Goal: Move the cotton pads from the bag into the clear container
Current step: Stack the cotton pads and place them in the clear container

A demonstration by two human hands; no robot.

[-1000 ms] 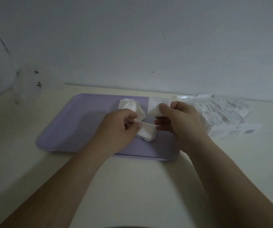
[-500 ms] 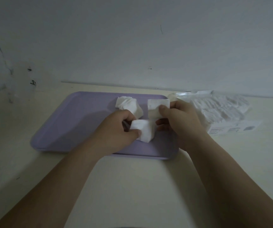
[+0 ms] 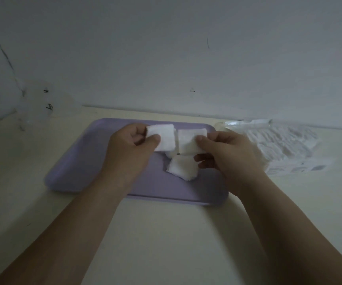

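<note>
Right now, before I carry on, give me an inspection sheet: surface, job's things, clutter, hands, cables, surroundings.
Surface: cream table, purple tray lying on it.
Job's things: bag of cotton pads on the table right of the tray; loose pad lying on the tray; faint clear shape far left by the wall, probably the container.
Clutter: nothing seen.
Hands: left hand pinches the left pad, right hand pinches the right pad, both above the tray.
Cables: nothing seen.
Surroundings: plain wall with small marks and a dark line at the left.
</note>
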